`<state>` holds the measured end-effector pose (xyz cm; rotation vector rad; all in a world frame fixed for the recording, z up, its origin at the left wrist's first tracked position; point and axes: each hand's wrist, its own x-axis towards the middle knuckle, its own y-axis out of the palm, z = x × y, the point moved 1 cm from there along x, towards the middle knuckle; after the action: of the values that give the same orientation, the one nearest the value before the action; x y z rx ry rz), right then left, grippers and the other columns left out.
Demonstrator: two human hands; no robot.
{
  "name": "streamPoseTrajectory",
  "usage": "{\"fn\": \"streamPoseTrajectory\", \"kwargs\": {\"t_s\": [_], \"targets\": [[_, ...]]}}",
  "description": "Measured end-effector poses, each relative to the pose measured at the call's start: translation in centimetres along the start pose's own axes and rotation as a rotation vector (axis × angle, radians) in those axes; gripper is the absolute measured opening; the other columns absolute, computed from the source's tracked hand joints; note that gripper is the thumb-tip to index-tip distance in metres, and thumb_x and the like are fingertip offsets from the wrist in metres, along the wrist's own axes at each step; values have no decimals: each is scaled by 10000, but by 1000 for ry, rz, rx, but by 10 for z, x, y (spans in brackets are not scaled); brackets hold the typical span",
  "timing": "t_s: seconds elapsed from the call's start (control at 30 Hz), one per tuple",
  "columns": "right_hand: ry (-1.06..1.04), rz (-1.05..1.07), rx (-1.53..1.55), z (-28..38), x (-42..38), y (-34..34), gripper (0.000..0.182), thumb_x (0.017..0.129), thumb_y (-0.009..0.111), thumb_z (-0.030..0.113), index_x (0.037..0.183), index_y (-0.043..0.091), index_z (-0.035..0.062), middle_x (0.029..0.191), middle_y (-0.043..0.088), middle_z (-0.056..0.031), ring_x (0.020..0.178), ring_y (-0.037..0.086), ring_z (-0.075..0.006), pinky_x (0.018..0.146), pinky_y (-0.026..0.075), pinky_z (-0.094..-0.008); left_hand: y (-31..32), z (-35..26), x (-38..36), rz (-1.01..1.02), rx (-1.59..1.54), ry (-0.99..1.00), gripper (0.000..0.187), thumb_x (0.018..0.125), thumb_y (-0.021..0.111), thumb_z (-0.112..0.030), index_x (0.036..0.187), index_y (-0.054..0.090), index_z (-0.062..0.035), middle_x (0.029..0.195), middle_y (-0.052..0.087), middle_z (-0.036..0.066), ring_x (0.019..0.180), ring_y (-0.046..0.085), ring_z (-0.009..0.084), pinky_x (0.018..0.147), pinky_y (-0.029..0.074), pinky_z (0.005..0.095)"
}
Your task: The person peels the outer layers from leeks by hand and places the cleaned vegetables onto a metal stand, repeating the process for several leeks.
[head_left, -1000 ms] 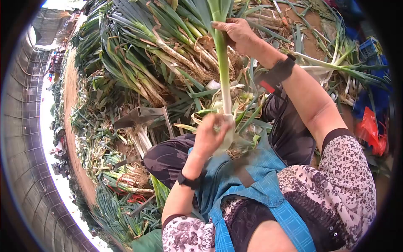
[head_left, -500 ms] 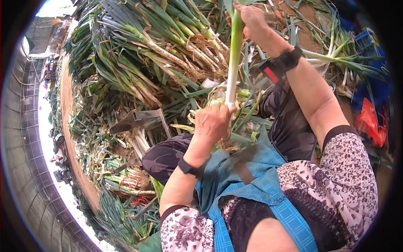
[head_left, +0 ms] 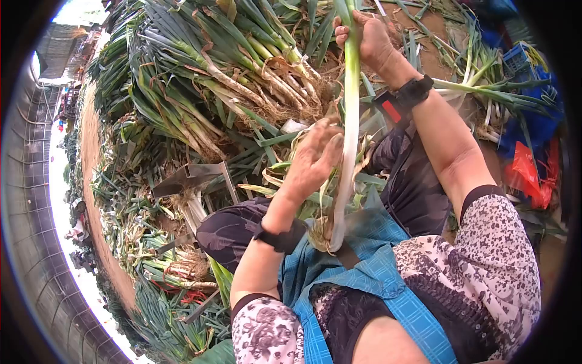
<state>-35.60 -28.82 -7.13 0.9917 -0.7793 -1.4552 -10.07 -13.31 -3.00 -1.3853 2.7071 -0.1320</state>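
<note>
My right hand point(head_left: 371, 42) is closed round the green upper part of a long green onion point(head_left: 351, 103). The stalk hangs down in front of me, its white root end resting near my apron point(head_left: 376, 233). Beside the white shank is my left hand point(head_left: 312, 161), its fingers stretched upward and thumb close to the stalk. Whether it touches the stalk is hard to tell. Loose pale outer leaves point(head_left: 321, 197) hang below the left hand, by the root end.
A large pile of unpeeled green onions point(head_left: 242, 67) lies ahead on the left, roots towards me. A metal bracket-like piece point(head_left: 194, 176) stands left of my knee. More onions point(head_left: 479, 85), a blue crate point(head_left: 517, 59) and a red plastic bag point(head_left: 526, 170) are on the right.
My left hand has let go of the lower shank and moved up beside it. The onion's root end has come down towards my apron, and my right hand is slightly lower.
</note>
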Motion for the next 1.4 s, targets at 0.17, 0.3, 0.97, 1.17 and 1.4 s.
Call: {"fn": "streamPoseTrajectory", "kwargs": {"t_s": [0.17,0.3,0.97,1.17,1.4], "targets": [[72,-140,123,14,-2,0,207,942,373,228,854,456,60,591,455,-76,495,456,-184,437,414,-305,4,36,-24,5,-314,-363,260,950,530,-153,752,566,11,645,514,-31,625,444,61,576,391,230],[83,-59,147,46,3,-17,277,947,340,262,867,426,10,577,434,-93,487,449,-219,475,449,-374,-19,101,-86,184,174,-491,249,938,576,-208,785,602,-13,686,510,-71,643,420,25,558,372,213],[-270,-511,-250,67,39,-122,278,958,419,199,1107,418,-36,822,561,-179,586,524,-262,507,455,-371,-23,11,-157,-181,-212,-483,253,936,535,-119,705,513,-18,590,400,-34,559,329,50,481,286,236],[-608,-628,-1469,66,40,-128,181,840,504,178,931,526,23,812,544,-132,727,533,-268,572,450,-379,-48,-1,-129,-196,626,-99,246,919,568,-211,1053,584,-6,991,599,150,963,559,278,863,432,352],[-996,-126,-3200,43,-22,-61,135,724,527,169,769,629,93,803,505,-79,856,495,-256,653,414,-357,2,17,-50,29,1062,83,176,790,674,-170,831,559,-44,773,565,115,737,589,296,632,487,388]]}}
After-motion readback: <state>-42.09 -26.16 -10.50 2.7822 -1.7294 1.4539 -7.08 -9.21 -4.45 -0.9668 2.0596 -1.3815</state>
